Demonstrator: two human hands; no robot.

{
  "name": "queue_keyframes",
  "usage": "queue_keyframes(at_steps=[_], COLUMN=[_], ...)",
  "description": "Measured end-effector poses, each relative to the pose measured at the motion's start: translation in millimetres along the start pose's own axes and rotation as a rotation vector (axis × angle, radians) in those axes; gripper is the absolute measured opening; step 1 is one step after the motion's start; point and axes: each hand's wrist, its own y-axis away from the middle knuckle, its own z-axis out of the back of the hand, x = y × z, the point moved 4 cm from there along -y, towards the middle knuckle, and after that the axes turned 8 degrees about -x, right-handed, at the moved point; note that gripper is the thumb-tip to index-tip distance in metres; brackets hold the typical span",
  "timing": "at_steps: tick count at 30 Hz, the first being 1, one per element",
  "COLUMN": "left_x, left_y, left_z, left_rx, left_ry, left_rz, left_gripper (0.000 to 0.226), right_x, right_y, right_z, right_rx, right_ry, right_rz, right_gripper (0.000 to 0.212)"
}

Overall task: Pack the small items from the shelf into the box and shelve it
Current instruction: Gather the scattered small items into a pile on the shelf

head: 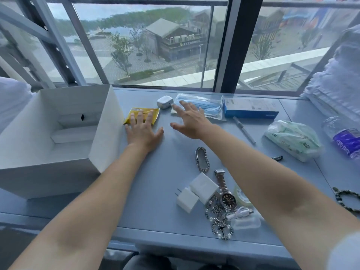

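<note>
Table (159,162), pale blue, set against a window. White box (58,133) open at its left end, nothing visible inside but cardboard folds. Blue carton (251,112) at the back right, bagged masks (202,106) just beside it. Left hand (143,131) lies flat, fingers straight, tips pressing a yellow packet (142,115) that touches the box wall. Right hand (190,121) spread and released, fingertips over the masks' near edge (contact unclear). Near front: 2 white chargers (194,191), a watch (226,193), a chain bracelet (201,159). Grey earbud case (165,102) sits behind the packet.
</note>
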Motion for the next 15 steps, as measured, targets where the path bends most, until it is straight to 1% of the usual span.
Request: queue_keyframes(at_steps=[5, 10, 15], left_x=[5, 6, 7], left_y=[-1, 15, 33], left_z=[-7, -7, -3], left_rx=[0.002, -0.019, -0.039], left_ry=[0.006, 0.027, 0.044], left_rz=[-0.024, -0.059, -0.077], left_gripper=[0.075, 0.072, 0.075], right_x=[0, 4, 5], right_y=[-39, -70, -78], right_z=[-9, -12, -19], right_rx=[0.001, 0.086, 0.143], right_ry=[0.041, 0.093, 0.060], right_rz=[0.002, -0.030, -0.074], right_gripper=[0.084, 0.083, 0.072])
